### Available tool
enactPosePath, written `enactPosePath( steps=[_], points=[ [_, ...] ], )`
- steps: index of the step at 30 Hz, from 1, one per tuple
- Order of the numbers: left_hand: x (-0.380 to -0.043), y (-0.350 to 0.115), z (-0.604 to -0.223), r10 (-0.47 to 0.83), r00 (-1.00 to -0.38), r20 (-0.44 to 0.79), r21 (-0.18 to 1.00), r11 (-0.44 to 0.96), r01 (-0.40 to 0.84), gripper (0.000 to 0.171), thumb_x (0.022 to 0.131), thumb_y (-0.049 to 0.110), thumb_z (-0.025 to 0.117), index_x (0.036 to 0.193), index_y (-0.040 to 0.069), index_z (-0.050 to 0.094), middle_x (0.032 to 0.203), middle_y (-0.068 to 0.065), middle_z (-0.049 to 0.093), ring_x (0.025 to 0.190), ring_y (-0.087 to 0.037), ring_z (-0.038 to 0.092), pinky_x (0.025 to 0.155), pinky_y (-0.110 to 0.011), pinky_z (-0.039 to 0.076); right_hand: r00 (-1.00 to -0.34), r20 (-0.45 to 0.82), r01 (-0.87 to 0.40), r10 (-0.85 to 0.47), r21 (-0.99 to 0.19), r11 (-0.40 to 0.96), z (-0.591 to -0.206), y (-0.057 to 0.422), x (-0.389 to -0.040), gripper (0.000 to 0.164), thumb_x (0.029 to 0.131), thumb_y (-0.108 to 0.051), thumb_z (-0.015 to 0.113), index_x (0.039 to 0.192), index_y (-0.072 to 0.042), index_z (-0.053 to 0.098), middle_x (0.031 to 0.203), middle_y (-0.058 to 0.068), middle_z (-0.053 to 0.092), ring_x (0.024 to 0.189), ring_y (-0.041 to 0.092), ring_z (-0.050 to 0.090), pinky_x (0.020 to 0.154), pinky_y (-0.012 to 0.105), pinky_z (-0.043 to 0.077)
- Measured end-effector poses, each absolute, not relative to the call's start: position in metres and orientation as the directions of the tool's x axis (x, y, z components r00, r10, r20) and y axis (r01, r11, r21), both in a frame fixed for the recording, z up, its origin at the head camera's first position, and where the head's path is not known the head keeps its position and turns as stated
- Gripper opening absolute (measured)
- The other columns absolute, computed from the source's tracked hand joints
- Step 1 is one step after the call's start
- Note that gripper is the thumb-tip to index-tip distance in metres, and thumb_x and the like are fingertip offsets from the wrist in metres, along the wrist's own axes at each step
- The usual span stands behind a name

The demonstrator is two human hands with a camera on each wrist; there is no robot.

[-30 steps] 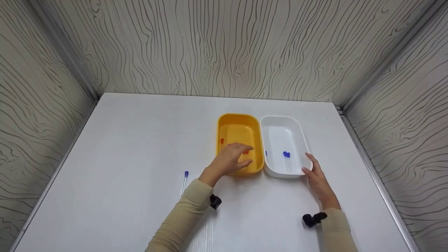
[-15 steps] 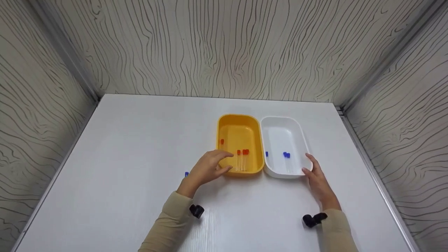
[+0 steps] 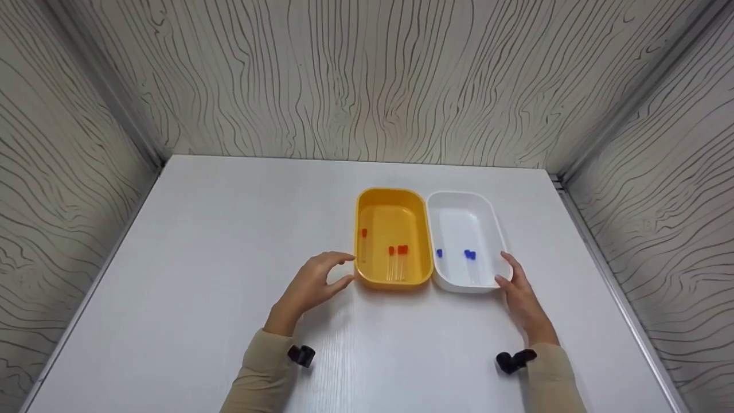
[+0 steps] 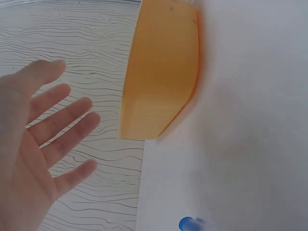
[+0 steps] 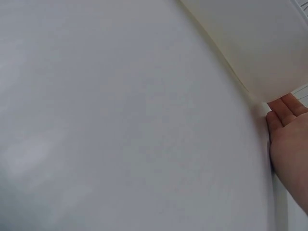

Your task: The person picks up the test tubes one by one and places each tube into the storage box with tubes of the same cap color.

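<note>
My left hand [image 3: 308, 285] hovers at the left side of the yellow bin [image 3: 392, 285], thumb and fingers spread, nothing between them. In the left wrist view its palm [image 4: 29, 178] shows, fingers apart. Clear tubes with red caps [image 3: 402, 250] lie in the yellow bin, one along its left wall. My right hand [image 3: 522, 295] holds the near right corner of the white bin [image 3: 465, 288], thumb and fingers on either side of the corner. Tubes with blue caps [image 3: 470, 254] lie inside that bin. Another blue-capped tube [image 4: 191, 224] rests on the table, hidden behind my left hand in the head view.
Both bins stand side by side on a white table [image 3: 229, 229]. Wood-patterned panels [image 3: 355, 80] rise behind it and at both sides, with metal rails at the edges. A small black camera [image 3: 301, 355] sits at my left wrist.
My left hand has drawn back leftward out of the yellow bin, uncovering the red-capped tubes. It now covers the blue-capped tube on the table. My right hand has stayed at the white bin's corner.
</note>
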State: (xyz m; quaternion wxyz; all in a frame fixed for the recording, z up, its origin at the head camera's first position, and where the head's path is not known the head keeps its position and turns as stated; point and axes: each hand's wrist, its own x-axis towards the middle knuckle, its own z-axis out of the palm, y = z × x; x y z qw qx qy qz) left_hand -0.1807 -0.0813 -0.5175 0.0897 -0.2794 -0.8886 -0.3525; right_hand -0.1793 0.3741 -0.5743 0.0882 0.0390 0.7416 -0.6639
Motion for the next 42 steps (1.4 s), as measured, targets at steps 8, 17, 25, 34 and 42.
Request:
enactPosePath(
  steps=[8, 17, 25, 34, 42],
  points=[
    [-0.178, -0.105, -0.528, 0.436, -0.840, 0.322, 0.611, 0.582, 0.536, 0.039, 0.086, 0.024, 0.071, 0.122, 0.011, 0.063, 0.123, -0.005, 0.068, 0.116, -0.023, 0.062, 0.101, -0.042, 0.052, -0.982, -0.182, 0.176, -0.046, -0.978, 0.112, -0.574, 0.373, -0.179, 0.067, 0.100, -0.012, 0.047, 0.155, -0.021, 0.010, 0.163, -0.001, -0.022, 0.151, 0.025, -0.021, 0.125, 0.049, -0.006],
    [-0.171, -0.131, -0.543, 0.446, -0.840, 0.309, 0.564, 0.625, 0.539, 0.047, 0.080, 0.031, 0.074, 0.122, 0.011, 0.063, 0.130, -0.010, 0.063, 0.123, -0.028, 0.057, 0.105, -0.050, 0.047, -0.985, -0.148, 0.146, -0.086, -0.989, 0.034, -0.575, 0.373, -0.177, 0.066, 0.100, -0.008, 0.044, 0.154, -0.017, 0.007, 0.163, 0.002, -0.022, 0.152, 0.026, -0.018, 0.126, 0.023, 0.006],
    [-0.167, -0.147, -0.554, 0.455, -0.839, 0.298, 0.545, 0.640, 0.541, 0.056, 0.076, 0.036, 0.077, 0.123, 0.009, 0.062, 0.129, -0.015, 0.062, 0.124, -0.034, 0.055, 0.102, -0.057, 0.046, -0.984, -0.160, 0.158, -0.079, -0.987, 0.025, -0.574, 0.372, -0.177, 0.066, 0.100, -0.007, 0.044, 0.154, -0.018, 0.007, 0.163, 0.001, -0.022, 0.152, 0.025, -0.018, 0.127, 0.036, -0.001],
    [-0.161, -0.161, -0.560, 0.445, -0.875, 0.190, 0.566, 0.679, 0.468, 0.071, 0.071, 0.044, 0.080, 0.128, 0.009, 0.057, 0.136, -0.019, 0.056, 0.132, -0.040, 0.047, 0.109, -0.062, 0.037, -0.983, -0.168, 0.164, -0.074, -0.985, 0.060, -0.575, 0.372, -0.177, 0.067, 0.100, -0.010, 0.046, 0.155, -0.020, 0.009, 0.163, 0.000, -0.023, 0.151, 0.023, -0.021, 0.125, 0.047, -0.008],
    [-0.161, -0.165, -0.561, 0.435, -0.892, 0.121, 0.579, 0.699, 0.419, 0.082, 0.065, 0.048, 0.083, 0.132, 0.011, 0.055, 0.142, -0.021, 0.050, 0.138, -0.043, 0.038, 0.113, -0.065, 0.030, -0.981, -0.180, 0.176, -0.077, -0.983, 0.058, -0.573, 0.373, -0.177, 0.068, 0.100, -0.010, 0.046, 0.155, -0.019, 0.008, 0.163, 0.000, -0.021, 0.152, 0.024, -0.018, 0.126, 0.042, -0.005]
  ],
)
